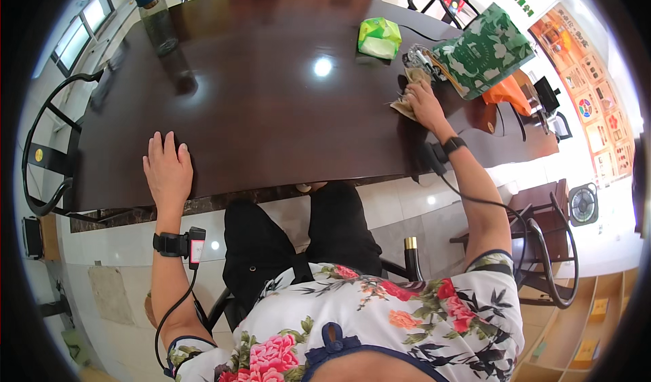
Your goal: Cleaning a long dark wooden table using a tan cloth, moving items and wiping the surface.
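Note:
My left hand [168, 168] rests palm down near the front edge of the dark wooden table [264, 117], holding nothing, its fingers a little apart. Over at the right, my right hand [426, 104] grips a crumpled tan cloth [404, 109] with frayed edges against the tabletop. Part of the cloth is hidden under my fingers. Just beyond that hand stands a green floral-patterned bag [485, 51], tilted in the view. A clear plastic-wrapped bundle [422, 59] lies between the bag and the cloth.
A green tissue pack [379, 38] lies at the far right of the table. At the far left stands a glass bottle [158, 26] with a blue lid. An orange bag [508, 95] sits behind the green one. Cables run from devices strapped at both wrists. Black chairs [48, 153] surround the table.

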A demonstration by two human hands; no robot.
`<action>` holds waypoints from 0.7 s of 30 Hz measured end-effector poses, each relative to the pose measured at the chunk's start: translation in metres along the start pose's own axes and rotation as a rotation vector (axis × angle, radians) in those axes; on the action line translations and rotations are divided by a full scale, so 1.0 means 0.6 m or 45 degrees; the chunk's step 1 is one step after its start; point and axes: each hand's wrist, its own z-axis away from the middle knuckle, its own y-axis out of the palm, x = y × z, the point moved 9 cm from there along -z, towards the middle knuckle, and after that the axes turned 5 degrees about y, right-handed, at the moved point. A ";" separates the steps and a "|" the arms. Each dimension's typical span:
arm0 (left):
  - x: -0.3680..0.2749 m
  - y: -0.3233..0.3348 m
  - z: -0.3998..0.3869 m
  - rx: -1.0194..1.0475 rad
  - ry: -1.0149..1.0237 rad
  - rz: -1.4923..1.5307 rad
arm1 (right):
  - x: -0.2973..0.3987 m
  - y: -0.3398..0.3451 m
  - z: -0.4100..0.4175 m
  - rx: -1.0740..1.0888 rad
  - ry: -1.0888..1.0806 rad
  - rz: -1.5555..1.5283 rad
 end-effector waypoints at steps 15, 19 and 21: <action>-0.005 0.002 0.005 -0.110 0.029 0.143 | 0.690 0.208 0.092 0.165 -1.263 -0.413; -0.001 -0.010 0.009 -0.098 -0.010 0.089 | 0.593 0.229 -0.039 0.155 -1.115 -0.158; -0.025 -0.014 -0.003 -0.128 0.046 0.111 | 0.446 0.244 -0.164 0.003 -0.917 0.051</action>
